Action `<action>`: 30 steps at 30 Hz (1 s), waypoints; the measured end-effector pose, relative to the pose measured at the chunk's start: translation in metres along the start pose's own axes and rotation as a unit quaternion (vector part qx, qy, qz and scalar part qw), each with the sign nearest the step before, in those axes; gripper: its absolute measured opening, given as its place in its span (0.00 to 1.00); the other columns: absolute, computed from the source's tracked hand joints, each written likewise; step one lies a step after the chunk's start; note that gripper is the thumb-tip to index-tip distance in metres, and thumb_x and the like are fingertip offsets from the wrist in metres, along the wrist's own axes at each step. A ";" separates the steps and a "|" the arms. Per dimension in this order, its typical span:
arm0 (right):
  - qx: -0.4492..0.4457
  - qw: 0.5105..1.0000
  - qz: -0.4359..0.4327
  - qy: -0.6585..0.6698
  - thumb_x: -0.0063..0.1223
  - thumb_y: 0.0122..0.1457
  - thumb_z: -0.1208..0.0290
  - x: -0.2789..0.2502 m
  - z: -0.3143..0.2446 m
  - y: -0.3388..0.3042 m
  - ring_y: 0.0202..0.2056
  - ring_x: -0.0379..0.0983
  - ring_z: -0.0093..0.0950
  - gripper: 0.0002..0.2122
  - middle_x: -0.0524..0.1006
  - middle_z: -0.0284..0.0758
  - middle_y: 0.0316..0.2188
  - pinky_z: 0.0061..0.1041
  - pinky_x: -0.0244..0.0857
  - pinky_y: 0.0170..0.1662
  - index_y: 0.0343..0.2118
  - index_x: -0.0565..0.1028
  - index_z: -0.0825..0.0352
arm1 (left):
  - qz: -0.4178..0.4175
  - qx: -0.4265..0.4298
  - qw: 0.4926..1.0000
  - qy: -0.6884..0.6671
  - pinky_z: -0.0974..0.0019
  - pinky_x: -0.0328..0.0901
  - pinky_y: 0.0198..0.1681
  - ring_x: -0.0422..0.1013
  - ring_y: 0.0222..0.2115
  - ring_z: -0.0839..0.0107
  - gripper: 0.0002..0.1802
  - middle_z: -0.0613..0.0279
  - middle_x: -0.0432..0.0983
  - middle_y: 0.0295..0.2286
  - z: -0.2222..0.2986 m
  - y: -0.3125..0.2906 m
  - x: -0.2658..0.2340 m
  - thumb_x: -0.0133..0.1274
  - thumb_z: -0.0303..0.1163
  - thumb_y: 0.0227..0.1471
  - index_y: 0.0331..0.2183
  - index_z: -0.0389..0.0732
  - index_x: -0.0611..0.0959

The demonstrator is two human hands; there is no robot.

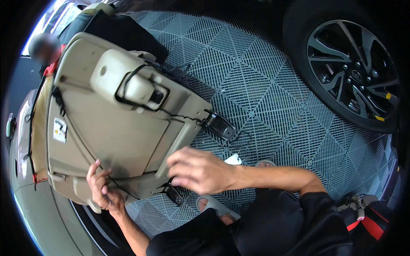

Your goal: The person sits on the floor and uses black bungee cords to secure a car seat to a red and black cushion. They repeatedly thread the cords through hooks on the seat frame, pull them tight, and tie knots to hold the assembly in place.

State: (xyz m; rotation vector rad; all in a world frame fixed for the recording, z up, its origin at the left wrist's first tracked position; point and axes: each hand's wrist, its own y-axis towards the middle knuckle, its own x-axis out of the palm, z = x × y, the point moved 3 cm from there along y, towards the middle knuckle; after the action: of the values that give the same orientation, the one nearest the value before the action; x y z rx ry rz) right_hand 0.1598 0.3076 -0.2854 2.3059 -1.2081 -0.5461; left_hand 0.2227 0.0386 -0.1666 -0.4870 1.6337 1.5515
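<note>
A large beige car seat back [115, 123] leans in front of me, its hard plastic shell facing up. On its upper part sits a beige seat-belt housing [141, 87] with a dark slot. A thin black cord [81, 138] runs slantwise down the shell. My left hand [102, 185] is at the shell's lower left edge beside this cord, fingers loosely bent and apart. My right hand [198, 170] hovers by the lower right edge, its bent fingers smeared by motion; what they hold, if anything, cannot be made out. Black metal hinge brackets [222, 126] stick out along that edge.
A car wheel [352, 72] stands at the right. Grey grated tiles [256, 85] cover the floor. At upper left is another person [45, 49] in dark clothes. A pale car body [38, 213] borders the left. A red and black item [373, 224] lies at lower right.
</note>
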 end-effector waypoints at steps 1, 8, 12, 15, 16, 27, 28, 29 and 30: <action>0.039 0.999 0.027 -0.025 0.62 0.62 0.71 -0.010 0.016 -0.012 0.46 0.77 0.37 0.07 0.77 0.38 0.44 0.34 0.73 0.49 0.40 0.80 0.68 | 0.022 -0.030 0.999 0.016 0.45 0.69 0.53 0.77 0.47 0.45 0.33 0.52 0.78 0.26 -0.009 -0.009 -0.005 0.37 0.54 0.74 0.27 0.36 0.71; 0.342 0.916 0.211 0.008 0.58 0.63 0.80 -0.101 0.137 -0.048 0.35 0.78 0.23 0.10 0.82 0.34 0.37 0.23 0.72 0.34 0.47 0.80 0.69 | 0.131 -0.079 0.988 -0.023 0.59 0.65 0.41 0.67 0.34 0.60 0.30 0.60 0.63 0.23 -0.031 -0.026 0.017 0.39 0.57 0.73 0.29 0.40 0.70; 0.350 0.919 0.179 0.034 0.60 0.65 0.75 -0.120 0.170 -0.037 0.39 0.80 0.22 0.13 0.86 0.36 0.39 0.23 0.72 0.36 0.52 0.80 0.67 | 0.137 -0.070 0.988 0.002 0.58 0.65 0.41 0.66 0.33 0.61 0.27 0.62 0.62 0.23 -0.028 -0.020 0.023 0.38 0.52 0.75 0.29 0.41 0.69; 0.354 0.920 0.138 0.095 0.61 0.67 0.72 -0.117 0.174 -0.006 0.45 0.79 0.21 0.14 0.84 0.33 0.42 0.23 0.69 0.44 0.54 0.80 0.67 | 0.147 -0.071 0.986 0.024 0.58 0.65 0.42 0.66 0.33 0.61 0.27 0.62 0.63 0.22 -0.022 -0.019 0.026 0.38 0.51 0.75 0.28 0.41 0.69; 0.308 0.934 0.147 0.109 0.62 0.67 0.71 -0.113 0.171 0.008 0.46 0.79 0.21 0.14 0.84 0.32 0.42 0.22 0.69 0.45 0.54 0.80 0.66 | 0.149 -0.072 0.986 0.030 0.58 0.65 0.42 0.66 0.33 0.61 0.27 0.62 0.64 0.23 -0.022 -0.020 0.024 0.38 0.50 0.75 0.28 0.41 0.69; -0.109 0.970 0.168 -0.136 0.70 0.54 0.71 -0.113 0.111 0.154 0.58 0.63 0.43 0.14 0.70 0.38 0.60 0.42 0.61 0.64 0.44 0.87 0.58 | 0.149 -0.071 0.986 0.021 0.56 0.65 0.42 0.67 0.33 0.58 0.27 0.60 0.65 0.23 -0.030 -0.025 0.027 0.38 0.49 0.75 0.29 0.38 0.71; -0.102 0.968 0.181 -0.141 0.70 0.54 0.70 -0.114 0.107 0.156 0.59 0.62 0.45 0.07 0.69 0.38 0.61 0.43 0.61 0.64 0.36 0.89 0.59 | 0.144 -0.074 0.987 0.023 0.57 0.65 0.42 0.67 0.33 0.58 0.27 0.60 0.65 0.23 -0.027 -0.024 0.027 0.38 0.49 0.75 0.29 0.38 0.71; -0.122 0.965 0.164 -0.163 0.70 0.55 0.68 -0.117 0.105 0.160 0.59 0.61 0.45 0.07 0.68 0.37 0.61 0.43 0.61 0.64 0.36 0.88 0.59 | 0.143 -0.075 0.987 0.026 0.57 0.65 0.42 0.67 0.33 0.58 0.27 0.60 0.65 0.23 -0.023 -0.021 0.027 0.38 0.49 0.75 0.29 0.38 0.71; -0.101 0.974 0.159 -0.126 0.70 0.56 0.68 -0.118 0.104 0.160 0.59 0.61 0.45 0.06 0.67 0.37 0.62 0.44 0.60 0.64 0.35 0.87 0.60 | 0.143 -0.078 0.986 0.022 0.57 0.65 0.41 0.68 0.33 0.58 0.27 0.59 0.66 0.23 -0.023 -0.022 0.026 0.38 0.49 0.75 0.29 0.38 0.71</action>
State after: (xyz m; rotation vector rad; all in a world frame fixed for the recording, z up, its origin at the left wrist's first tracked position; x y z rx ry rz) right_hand -0.0632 0.3041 -0.2619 1.8659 -1.5280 -0.8176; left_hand 0.2166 0.0196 -0.2024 -0.3818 1.6790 1.9034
